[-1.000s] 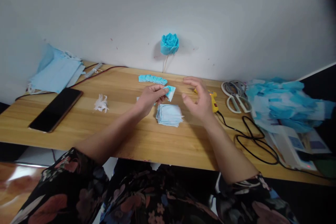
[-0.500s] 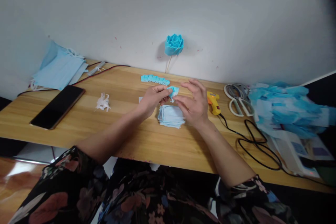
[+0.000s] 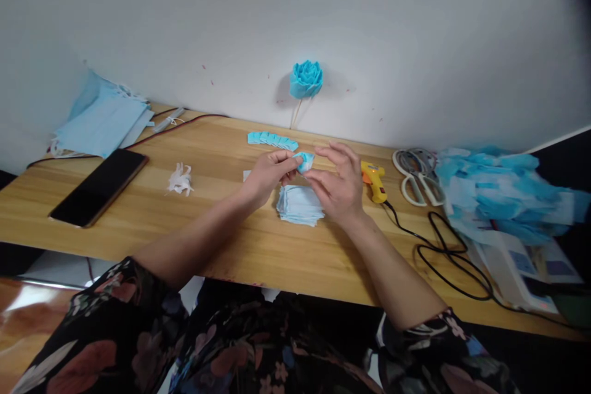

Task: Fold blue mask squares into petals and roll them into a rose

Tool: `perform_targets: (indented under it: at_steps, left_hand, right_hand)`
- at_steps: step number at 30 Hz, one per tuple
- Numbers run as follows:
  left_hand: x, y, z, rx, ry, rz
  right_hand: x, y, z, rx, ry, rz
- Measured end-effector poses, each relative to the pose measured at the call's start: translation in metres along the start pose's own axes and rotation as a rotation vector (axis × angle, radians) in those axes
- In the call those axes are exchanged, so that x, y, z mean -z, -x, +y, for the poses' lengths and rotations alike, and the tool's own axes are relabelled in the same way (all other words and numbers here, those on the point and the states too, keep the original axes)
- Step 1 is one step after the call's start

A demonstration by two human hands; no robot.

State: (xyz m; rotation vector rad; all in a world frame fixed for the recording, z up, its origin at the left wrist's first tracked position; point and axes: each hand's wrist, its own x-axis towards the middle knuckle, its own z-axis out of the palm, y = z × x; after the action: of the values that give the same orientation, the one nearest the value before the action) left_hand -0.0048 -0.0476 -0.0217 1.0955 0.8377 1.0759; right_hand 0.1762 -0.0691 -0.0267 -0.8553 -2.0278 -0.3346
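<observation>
My left hand (image 3: 273, 171) pinches a small folded piece of blue and white mask fabric (image 3: 305, 162) between thumb and fingers. From the other side my right hand (image 3: 339, 181) has its thumb and forefinger closed at the piece's right edge, its other fingers loosely raised. Just below both hands lies a stack of pale blue fabric squares (image 3: 300, 205). Behind them is an overlapping row of folded blue pieces (image 3: 272, 140). A white scrap (image 3: 247, 175) peeks out beside my left hand, which partly hides it.
A blue fabric flower (image 3: 306, 80) on a thin stem stands against the wall. Right lie a yellow glue gun (image 3: 376, 181) with a black cord, scissors (image 3: 418, 188) and a heap of blue fabric (image 3: 494, 188). Left are face masks (image 3: 104, 120), a phone (image 3: 99, 188) and white scraps (image 3: 180, 178).
My right hand has come in leftward from beside the glue gun to the blue fabric piece. The piece's flat corner has been folded over, so it looks smaller and rounder.
</observation>
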Motion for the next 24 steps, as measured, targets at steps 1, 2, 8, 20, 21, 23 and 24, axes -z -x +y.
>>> perform_targets:
  at_steps: [1, 2, 8, 20, 21, 23, 24]
  left_hand:
    - [0.0001, -0.0002, -0.0001, 0.004, 0.001, 0.005]
    - [0.0002, -0.0003, -0.0001, 0.007, 0.004, 0.009]
    - [-0.0011, -0.0004, 0.0006, 0.015, 0.028, 0.018]
    - [-0.0047, 0.0033, 0.0041, -0.006, -0.068, 0.043]
    - [-0.0046, 0.0031, 0.0039, -0.007, -0.070, 0.043]
    - [-0.0041, 0.0026, 0.0030, -0.004, -0.063, 0.043]
    - [-0.0037, 0.0022, 0.0024, -0.002, -0.055, 0.044]
  right_hand:
    - [-0.0001, 0.0001, 0.0000, -0.014, -0.008, 0.005]
    - [-0.0001, 0.0001, 0.0000, -0.026, -0.014, 0.010]
    - [-0.0015, -0.0012, -0.0034, -0.091, -0.090, 0.024]
    - [-0.0060, 0.0024, -0.0059, -0.238, -0.223, 0.053]
    - [-0.0062, 0.0024, -0.0063, -0.242, -0.228, 0.056]
    - [-0.0062, 0.0019, -0.0073, -0.251, -0.228, 0.057]
    - [-0.0059, 0.0016, -0.0076, -0.253, -0.225, 0.056]
